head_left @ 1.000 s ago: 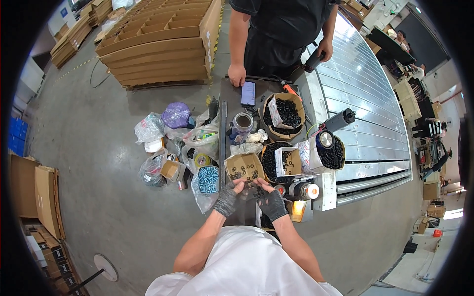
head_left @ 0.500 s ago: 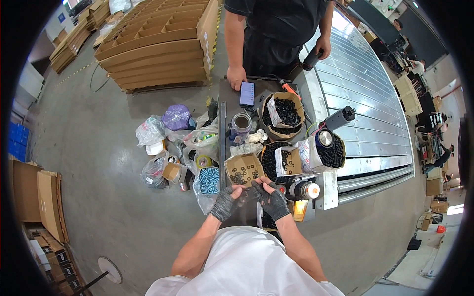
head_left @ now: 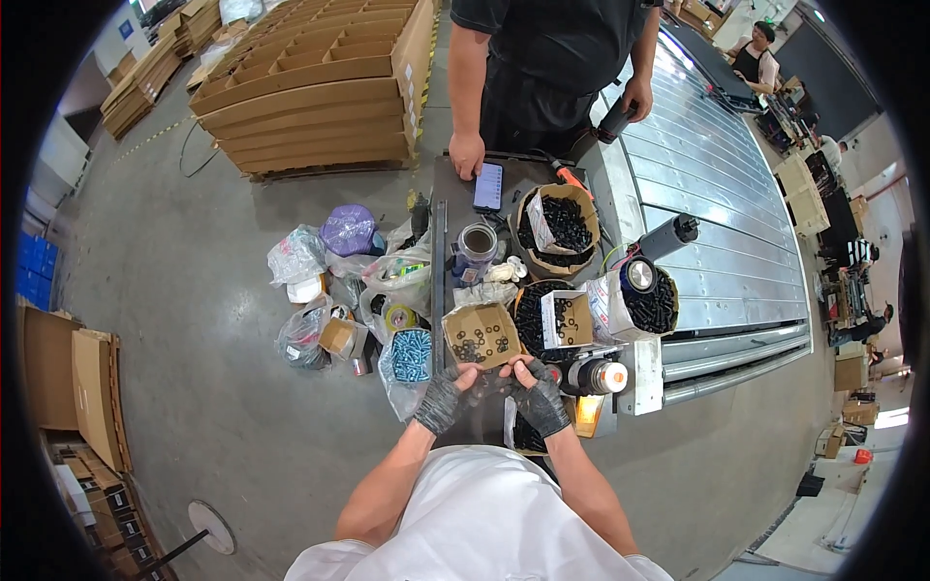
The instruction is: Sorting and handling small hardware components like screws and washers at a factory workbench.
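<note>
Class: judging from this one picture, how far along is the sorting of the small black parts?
Done: a small cardboard box already holds some black parts. In hand: the left hand and right hand, both gloved, meet just below it, working something too small to make out. Left: the round tub and bag still look full.

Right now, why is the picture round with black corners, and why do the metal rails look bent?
In the head view, a fisheye lens gives the round frame with black corners and bends straight edges near the rim, like the long ribbed silver metal rails; the middle stays sharp, so the left hand and right hand in dark gloves and the small open cardboard box of black screws look clear; lighting is even.
</note>
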A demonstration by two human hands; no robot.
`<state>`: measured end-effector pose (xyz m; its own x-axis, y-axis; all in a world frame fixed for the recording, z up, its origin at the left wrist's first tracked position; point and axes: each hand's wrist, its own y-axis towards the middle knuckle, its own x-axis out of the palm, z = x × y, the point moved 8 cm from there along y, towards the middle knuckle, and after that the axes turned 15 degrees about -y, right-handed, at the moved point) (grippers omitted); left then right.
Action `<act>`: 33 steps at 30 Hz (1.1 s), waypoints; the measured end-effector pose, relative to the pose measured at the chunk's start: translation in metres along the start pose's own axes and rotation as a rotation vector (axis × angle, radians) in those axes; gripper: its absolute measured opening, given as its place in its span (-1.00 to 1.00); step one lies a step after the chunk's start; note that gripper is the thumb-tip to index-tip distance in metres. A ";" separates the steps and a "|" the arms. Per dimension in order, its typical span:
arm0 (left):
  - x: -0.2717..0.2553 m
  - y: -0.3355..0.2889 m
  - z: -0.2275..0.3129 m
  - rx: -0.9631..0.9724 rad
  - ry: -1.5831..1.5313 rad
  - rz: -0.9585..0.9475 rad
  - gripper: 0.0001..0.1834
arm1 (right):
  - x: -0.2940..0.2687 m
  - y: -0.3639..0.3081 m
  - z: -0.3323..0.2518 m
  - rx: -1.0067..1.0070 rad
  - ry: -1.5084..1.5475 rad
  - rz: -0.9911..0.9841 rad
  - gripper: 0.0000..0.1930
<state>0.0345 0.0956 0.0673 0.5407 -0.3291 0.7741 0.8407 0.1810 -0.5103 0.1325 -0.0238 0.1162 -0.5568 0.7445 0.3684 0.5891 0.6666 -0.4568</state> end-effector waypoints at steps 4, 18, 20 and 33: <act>0.001 -0.002 0.003 0.009 -0.003 -0.009 -0.74 | 0.009 -0.006 -0.017 -0.087 -0.006 0.012 -0.78; 0.009 0.000 0.003 -0.004 0.025 -0.034 -0.74 | 0.005 -0.003 0.002 0.068 0.268 0.094 -0.84; 0.010 -0.001 0.003 -0.019 -0.002 -0.030 -0.74 | 0.001 -0.003 0.004 0.108 0.324 0.034 -0.85; 0.010 -0.001 0.004 -0.017 -0.018 -0.025 -0.74 | 0.013 -0.014 -0.015 0.042 0.191 -0.123 -0.74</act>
<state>0.0387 0.0959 0.0770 0.5199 -0.3166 0.7934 0.8536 0.1574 -0.4965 0.1259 -0.0228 0.1394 -0.4994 0.6540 0.5682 0.4965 0.7536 -0.4308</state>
